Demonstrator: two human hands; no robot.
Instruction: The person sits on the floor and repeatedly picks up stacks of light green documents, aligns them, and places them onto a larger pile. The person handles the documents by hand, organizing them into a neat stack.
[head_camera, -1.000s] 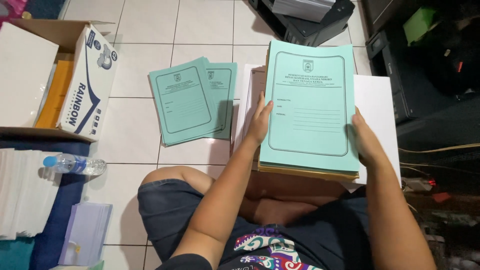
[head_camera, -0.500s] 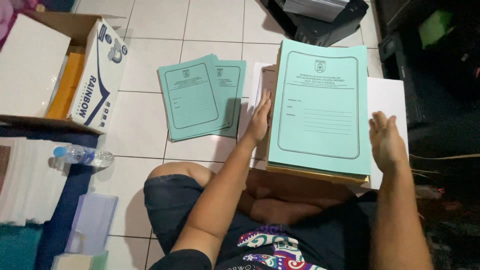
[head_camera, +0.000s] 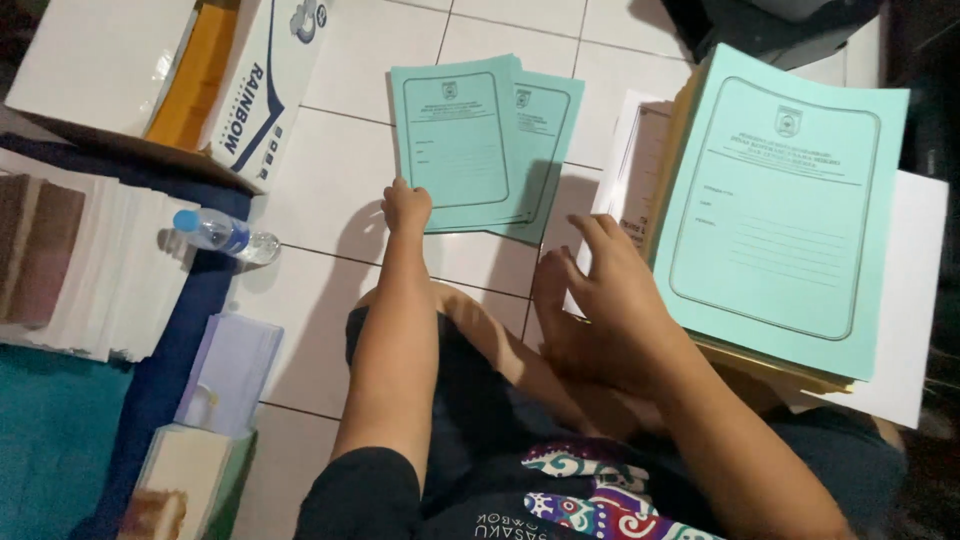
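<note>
Two green booklets (head_camera: 470, 140) lie overlapping on the white tiled floor ahead of me. My left hand (head_camera: 405, 206) reaches out to them, its fingers curled on the lower left corner of the nearer one. A taller stack topped by a green cover (head_camera: 775, 205) rests at the right on a brown pile over white sheets (head_camera: 905, 340). My right hand (head_camera: 598, 290) hovers with fingers spread just left of that stack, over the edge of a white sheet (head_camera: 628, 150), and holds nothing.
An open cardboard box (head_camera: 255, 90) with a white lid and orange contents sits at the top left. A water bottle (head_camera: 218, 234) lies beside stacked white paper (head_camera: 110, 270). A lilac packet (head_camera: 232, 370) and a small box (head_camera: 185, 480) lie by my left knee.
My left hand left the stack's edge and reached left to the booklets on the floor. My right hand came off the stack's right side and moved across to its left side.
</note>
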